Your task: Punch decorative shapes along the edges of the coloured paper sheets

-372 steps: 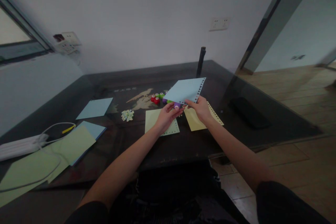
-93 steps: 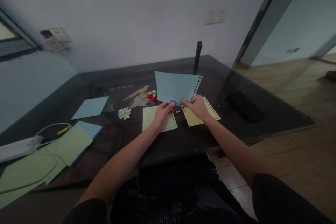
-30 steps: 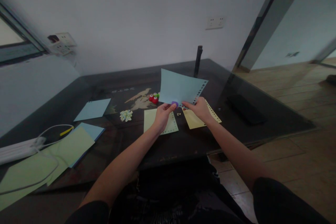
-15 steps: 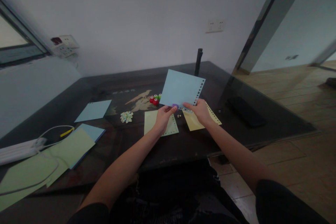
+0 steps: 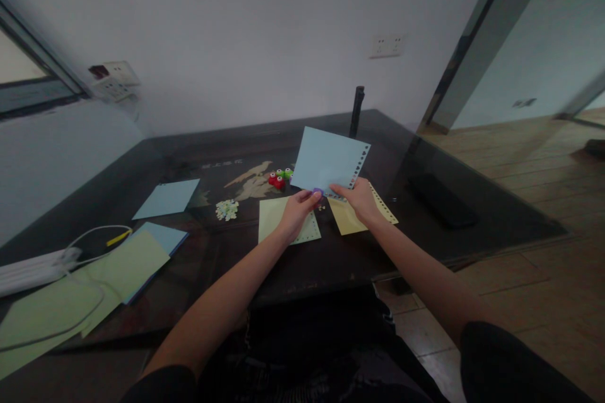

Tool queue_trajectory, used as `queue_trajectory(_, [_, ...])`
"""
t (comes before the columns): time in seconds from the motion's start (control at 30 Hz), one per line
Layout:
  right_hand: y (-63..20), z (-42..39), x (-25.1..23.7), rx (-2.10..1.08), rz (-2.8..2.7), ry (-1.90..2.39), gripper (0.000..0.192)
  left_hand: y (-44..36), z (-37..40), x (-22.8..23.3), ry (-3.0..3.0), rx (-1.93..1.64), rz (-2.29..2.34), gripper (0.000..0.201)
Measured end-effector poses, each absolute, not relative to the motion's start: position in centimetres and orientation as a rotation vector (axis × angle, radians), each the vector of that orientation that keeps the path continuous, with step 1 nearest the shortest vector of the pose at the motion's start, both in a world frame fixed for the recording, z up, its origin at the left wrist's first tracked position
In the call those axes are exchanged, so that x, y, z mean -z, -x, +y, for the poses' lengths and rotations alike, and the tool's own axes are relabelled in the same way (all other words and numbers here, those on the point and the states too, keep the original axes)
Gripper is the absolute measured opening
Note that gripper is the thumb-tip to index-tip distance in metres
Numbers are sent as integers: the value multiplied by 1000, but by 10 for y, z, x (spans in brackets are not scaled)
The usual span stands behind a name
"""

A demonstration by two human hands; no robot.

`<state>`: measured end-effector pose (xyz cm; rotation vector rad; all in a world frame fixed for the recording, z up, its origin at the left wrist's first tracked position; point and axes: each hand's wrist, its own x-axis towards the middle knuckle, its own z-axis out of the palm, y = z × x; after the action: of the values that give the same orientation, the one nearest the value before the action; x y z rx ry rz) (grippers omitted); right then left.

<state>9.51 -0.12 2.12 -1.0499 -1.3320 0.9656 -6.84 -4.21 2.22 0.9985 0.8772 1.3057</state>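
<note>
The light blue sheet (image 5: 328, 157) is held tilted above the counter (image 5: 208, 252), holes lining its right edge and part of its lower one. The left hand (image 5: 295, 213) has its fingers closed on a small purple craft punch (image 5: 318, 191) at that lower edge; the right hand's (image 5: 362, 200) fingers pinch the sheet near its lower right corner. With its far part unsupported, the sheet could sag or twist, likely skewing a hole or running it into its neighbour. Tiny loose cut-outs (image 5: 322, 207) below could scatter if brushed. The paper cut-out pile (image 5: 227, 210) farther left lies directly on the counter, held by no container, near red punches (image 5: 279, 185) and green punches (image 5: 288, 175).
</note>
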Motion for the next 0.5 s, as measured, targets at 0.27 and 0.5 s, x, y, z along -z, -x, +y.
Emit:
queue_trajectory(0.27, [-98, 5, -18, -956, -1266, 1019, 37, 73, -40, -20, -1267, -1220, 964, 37])
queue_trajectory(0.5, [-103, 5, -24, -972, -1218, 998, 37, 82, -38, -16, -1818, -1015, 1176, 49])
